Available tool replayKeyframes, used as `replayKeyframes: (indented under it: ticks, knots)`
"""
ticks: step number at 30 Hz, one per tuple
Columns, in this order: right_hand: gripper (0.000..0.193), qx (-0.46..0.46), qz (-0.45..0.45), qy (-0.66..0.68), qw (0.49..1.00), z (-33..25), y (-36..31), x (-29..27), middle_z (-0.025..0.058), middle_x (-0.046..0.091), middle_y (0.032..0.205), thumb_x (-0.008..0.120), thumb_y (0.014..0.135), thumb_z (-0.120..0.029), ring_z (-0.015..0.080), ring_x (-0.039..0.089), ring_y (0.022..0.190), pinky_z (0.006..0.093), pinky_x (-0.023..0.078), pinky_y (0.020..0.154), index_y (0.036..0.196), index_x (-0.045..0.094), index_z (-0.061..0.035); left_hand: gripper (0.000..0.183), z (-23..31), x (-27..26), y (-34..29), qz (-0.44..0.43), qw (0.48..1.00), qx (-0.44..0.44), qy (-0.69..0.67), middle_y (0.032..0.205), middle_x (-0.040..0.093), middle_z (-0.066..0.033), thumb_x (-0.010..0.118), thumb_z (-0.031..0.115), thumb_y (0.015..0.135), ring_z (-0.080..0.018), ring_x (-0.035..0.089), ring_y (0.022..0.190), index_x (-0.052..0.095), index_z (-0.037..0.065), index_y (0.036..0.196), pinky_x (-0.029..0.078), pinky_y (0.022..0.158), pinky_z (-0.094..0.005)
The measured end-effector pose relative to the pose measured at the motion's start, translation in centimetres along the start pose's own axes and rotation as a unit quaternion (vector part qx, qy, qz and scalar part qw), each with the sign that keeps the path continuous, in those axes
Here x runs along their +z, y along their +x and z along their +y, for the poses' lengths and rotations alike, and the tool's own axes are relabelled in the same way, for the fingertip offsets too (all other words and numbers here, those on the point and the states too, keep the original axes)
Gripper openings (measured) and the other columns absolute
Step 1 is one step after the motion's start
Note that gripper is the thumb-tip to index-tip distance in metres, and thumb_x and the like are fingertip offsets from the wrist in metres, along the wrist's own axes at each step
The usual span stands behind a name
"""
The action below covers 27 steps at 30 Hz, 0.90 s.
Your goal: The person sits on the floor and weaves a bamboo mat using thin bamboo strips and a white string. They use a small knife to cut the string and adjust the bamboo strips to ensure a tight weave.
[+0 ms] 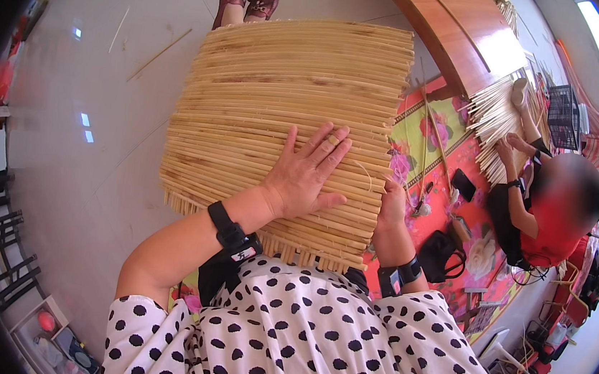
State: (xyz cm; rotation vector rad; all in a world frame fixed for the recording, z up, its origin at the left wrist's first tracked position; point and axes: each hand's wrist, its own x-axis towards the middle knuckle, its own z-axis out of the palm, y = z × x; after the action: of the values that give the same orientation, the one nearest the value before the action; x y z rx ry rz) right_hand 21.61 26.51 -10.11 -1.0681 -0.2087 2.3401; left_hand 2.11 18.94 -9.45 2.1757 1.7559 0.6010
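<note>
A mat of sticks (pixel 288 78) at frame centre is seemingly steadied by the spread left hand (pixel 311 165); the grip of the right hand (pixel 392 209) cannot be told.

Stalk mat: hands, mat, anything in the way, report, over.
Left hand flat on stalk mat. Right hand at its right edge, grip partly hidden. Thin curved strand on top, near right hand.
</note>
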Motion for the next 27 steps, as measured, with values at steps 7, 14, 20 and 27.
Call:
replayKeyframes:
  ticks: [7,14,20,27]
  knots:
    - [0.044,-0.017,-0.034,0.013,0.999,0.2,-0.6,-0.9,0.0203,0.056,0.130,0.032,0.098,-0.020,0.0317,0.057,0.117,0.0454,0.045,0.102,0.131,0.050,0.0043,0.091,1.7,-1.1,-0.4,-0.027,0.999,0.025,-0.025,0.158,0.019,-0.0109,0.050,0.065,0.085,-0.0337,0.016,0.146,0.022,0.009,0.152,0.015,0.109,-0.0665]
    - [0.044,-0.050,0.041,-0.069,0.995,0.1,-1.7,0.8,0.0192,0.057,0.129,0.033,0.099,-0.022,0.0304,0.056,0.118,0.0439,0.044,0.103,0.131,0.050,0.0042,0.087,2.2,-0.2,-0.4,-0.026,1.000,0.017,0.001,0.158,0.020,-0.0120,0.050,0.062,0.086,-0.0334,0.018,0.146,0.026,0.009,0.151,0.016,0.109,-0.0646]
    - [0.021,-0.093,0.026,0.003,0.995,-0.4,0.3,-5.6,0.0162,0.065,0.110,0.046,0.097,-0.016,0.0272,0.064,0.099,0.0397,0.051,0.091,0.105,0.057,-0.0009,0.083,2.8,-0.6,-0.5,-0.033,0.999,-0.007,-0.028,0.157,0.021,-0.0134,0.053,0.057,0.088,-0.0333,0.019,0.145,0.028,0.009,0.150,0.017,0.109,-0.0643]
    - [0.011,-0.117,0.058,-0.035,0.991,-0.2,-2.9,-1.3,0.0117,0.065,0.097,0.048,0.096,-0.014,0.0252,0.064,0.086,0.0367,0.052,0.080,0.096,0.055,-0.0051,0.083,3.6,-1.0,-1.5,-0.025,0.999,0.007,-0.020,0.157,0.021,-0.0138,0.046,0.064,0.088,-0.0362,0.019,0.144,0.029,0.010,0.150,0.017,0.110,-0.0642]
